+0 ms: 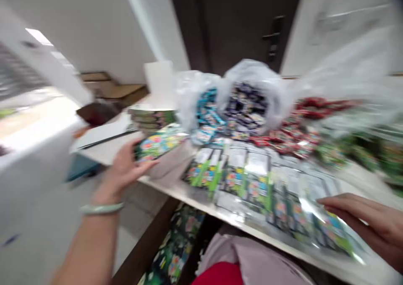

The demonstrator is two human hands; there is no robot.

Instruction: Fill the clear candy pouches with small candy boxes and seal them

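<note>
The left hand point(124, 169) and right hand point(368, 222) are well apart over the desk point(100, 152). The left hand, with a pale bangle point(101, 208) on its wrist, is at the desk's near edge, against a bright printed packet point(159, 146). The packet's long axis runs roughly along that edge, rising slightly to the right. Blur hides whether the packet is gripped. The right hand lies open on foil-fronted packets point(252, 180) toward the desk's right end, and clear plastic bags point(252, 96) of packets stand along the far side.

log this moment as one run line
left hand: touching multicoloured glossy foil packet | right hand: on row of silver foil packets | nearby: clear plastic bag of blue packets
</note>
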